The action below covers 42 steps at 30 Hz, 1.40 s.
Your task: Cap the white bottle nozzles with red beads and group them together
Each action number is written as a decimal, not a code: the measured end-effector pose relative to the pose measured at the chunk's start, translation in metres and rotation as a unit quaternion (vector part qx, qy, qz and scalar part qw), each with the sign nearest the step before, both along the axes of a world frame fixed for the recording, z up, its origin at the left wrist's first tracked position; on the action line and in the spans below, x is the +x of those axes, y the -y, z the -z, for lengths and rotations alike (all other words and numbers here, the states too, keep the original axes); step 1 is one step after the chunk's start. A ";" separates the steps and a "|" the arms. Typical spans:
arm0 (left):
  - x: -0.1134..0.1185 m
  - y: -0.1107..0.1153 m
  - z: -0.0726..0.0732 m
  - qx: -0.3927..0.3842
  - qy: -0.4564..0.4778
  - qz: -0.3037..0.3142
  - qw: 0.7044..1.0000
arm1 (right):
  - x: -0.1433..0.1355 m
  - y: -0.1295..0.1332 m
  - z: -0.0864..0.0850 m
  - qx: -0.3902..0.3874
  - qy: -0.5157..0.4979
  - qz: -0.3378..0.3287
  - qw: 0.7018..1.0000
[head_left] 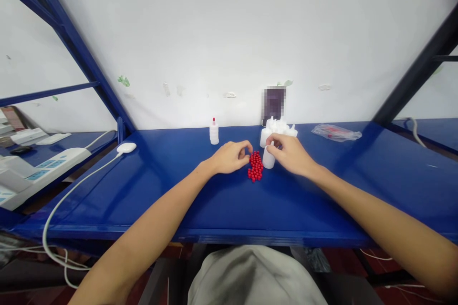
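Observation:
A pile of small red caps [255, 167] lies on the blue table between my two hands. My left hand [234, 156] is at the pile's left edge, thumb and fingers apart with nothing visible between them. On the pile's right, my right hand [288, 151] grips the top of a white bottle [268, 158], which is upright. Several white bottles [277, 128] with pointed tips stand together just behind my right hand. Farther left, near the wall, one white bottle with a red cap [213, 132] stands alone.
A clear plastic bag [337, 132] with red pieces lies at the right. A dark, blurred-out device [274, 102] leans on the wall. At the left are a white charger [126, 148] with its cable and a power strip [50, 167]. Blue frame posts flank the table [229, 209].

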State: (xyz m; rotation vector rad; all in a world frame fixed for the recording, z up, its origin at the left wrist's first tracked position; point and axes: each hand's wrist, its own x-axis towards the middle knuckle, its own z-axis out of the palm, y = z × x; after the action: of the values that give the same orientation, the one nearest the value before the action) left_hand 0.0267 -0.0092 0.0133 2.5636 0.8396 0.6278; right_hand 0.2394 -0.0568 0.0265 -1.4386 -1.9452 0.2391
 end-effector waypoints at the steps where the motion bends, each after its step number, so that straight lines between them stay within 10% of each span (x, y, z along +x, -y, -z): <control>1: 0.001 0.000 0.002 -0.001 -0.017 -0.001 1.000 | -0.001 0.000 0.001 -0.005 -0.010 0.002 1.000; 21: 0.002 -0.010 0.010 -0.069 -0.020 -0.023 0.997 | -0.013 0.003 0.011 -0.021 -0.004 0.002 1.000; 31: 0.022 0.010 0.004 -0.144 0.304 -0.020 0.941 | -0.013 0.006 0.015 0.005 -0.020 -0.038 0.999; 42: 0.031 0.025 0.009 -0.218 0.316 0.033 0.923 | -0.017 0.009 0.011 -0.009 -0.045 -0.097 0.994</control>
State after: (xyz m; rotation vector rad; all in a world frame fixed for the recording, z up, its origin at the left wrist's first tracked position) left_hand 0.0577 -0.0347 0.0044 1.8094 0.5749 1.0333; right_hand 0.2225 -0.0660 0.0152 -1.2302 -2.0136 0.4039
